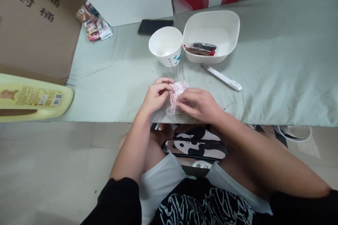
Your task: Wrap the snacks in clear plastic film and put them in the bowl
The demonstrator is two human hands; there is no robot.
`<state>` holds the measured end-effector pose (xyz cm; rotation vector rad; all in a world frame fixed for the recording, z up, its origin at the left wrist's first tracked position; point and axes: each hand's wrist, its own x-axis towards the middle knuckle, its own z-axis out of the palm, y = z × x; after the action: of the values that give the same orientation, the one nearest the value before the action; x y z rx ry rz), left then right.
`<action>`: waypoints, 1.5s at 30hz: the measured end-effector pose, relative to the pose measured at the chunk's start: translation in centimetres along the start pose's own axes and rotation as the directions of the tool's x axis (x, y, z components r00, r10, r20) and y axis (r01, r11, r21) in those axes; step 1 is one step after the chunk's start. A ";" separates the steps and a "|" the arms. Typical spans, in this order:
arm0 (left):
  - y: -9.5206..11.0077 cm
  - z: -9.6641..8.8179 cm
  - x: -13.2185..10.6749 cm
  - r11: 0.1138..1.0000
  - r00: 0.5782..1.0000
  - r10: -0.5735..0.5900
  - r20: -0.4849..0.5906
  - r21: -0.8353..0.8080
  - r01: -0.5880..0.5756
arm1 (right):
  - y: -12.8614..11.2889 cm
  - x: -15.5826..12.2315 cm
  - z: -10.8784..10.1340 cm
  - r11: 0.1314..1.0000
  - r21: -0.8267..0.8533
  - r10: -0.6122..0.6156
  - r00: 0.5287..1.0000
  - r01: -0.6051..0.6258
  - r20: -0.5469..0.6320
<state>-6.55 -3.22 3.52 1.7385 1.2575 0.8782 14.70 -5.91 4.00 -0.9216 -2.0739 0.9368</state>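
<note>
One clear packet (pixel 173 102) — long axis near-to-far — fingers (pixel 166 86) both sides.

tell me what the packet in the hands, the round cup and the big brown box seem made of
Packet: likely thin clear plastic film, crinkled and glossy with bright glints. Cup: probably coated paper, smooth white with printed blue marks; plastic is possible. Brown box: likely cardboard, matt and flat-sided with dark print.

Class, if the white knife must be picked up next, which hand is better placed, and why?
Probably the right hand: the white knife lies nearer to it than to the left hand. Both hands are on the clear wrapper, though.
</note>
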 end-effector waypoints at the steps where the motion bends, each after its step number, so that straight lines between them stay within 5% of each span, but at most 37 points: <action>1: 0.0 0.2 0.0 1.000 1.000 0.011 0.015 -0.014 -0.011 | 0.2 0.0 0.0 1.000 -0.028 0.013 0.999 -0.014 -0.043; 5: 0.3 1.1 0.2 0.994 0.996 0.013 0.092 -0.107 -0.003 | 1.3 0.4 0.1 0.983 -0.099 0.132 0.971 -0.154 -0.200; 10: 0.2 1.5 0.4 0.944 0.991 -0.004 0.131 -0.327 0.047 | 2.3 0.6 0.1 0.955 -0.101 0.267 0.957 -0.278 -0.111; 14: -0.7 1.0 0.2 0.879 0.976 0.058 0.209 -0.475 0.050 | 2.4 0.3 -0.1 0.956 -0.129 0.248 0.961 -0.263 -0.118; 21: -0.3 1.3 -0.7 0.895 0.927 0.078 0.366 -0.435 0.096 | 1.7 -0.3 -0.9 0.975 -0.105 0.162 0.949 -0.197 -0.272; 30: 0.5 2.4 -0.3 0.868 0.992 -0.037 0.122 -0.488 0.092 | 1.6 -0.8 -2.0 0.980 -0.186 0.018 0.962 -0.071 -0.273; 33: -0.2 2.4 0.1 0.828 0.994 -0.101 -0.047 -0.557 0.058 | 2.9 -1.4 -3.7 0.902 -0.348 0.122 0.923 -0.257 -0.365; 36: -1.0 2.6 0.4 0.805 0.962 -0.178 -0.208 -0.593 0.020 | 4.6 -2.0 -5.0 0.720 -0.512 0.251 0.863 -0.469 -0.438; 39: -1.5 2.9 0.6 0.797 0.917 -0.240 -0.318 -0.604 -0.001 | 5.3 -2.5 -5.6 0.635 -0.570 0.314 0.848 -0.521 -0.426; 42: -1.6 3.1 0.9 0.778 0.890 -0.282 -0.357 -0.628 -0.005 | 3.8 -2.7 -5.7 0.697 -0.503 0.317 0.849 -0.511 -0.422; 45: -1.4 3.2 1.1 0.763 0.893 -0.303 -0.331 -0.647 0.019 | 0.8 -2.6 -4.7 0.869 -0.210 0.370 0.871 -0.448 -0.324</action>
<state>-4.04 -2.53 0.92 0.9047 1.1624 1.4254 19.97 -6.03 5.08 -1.6018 -1.8258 0.6749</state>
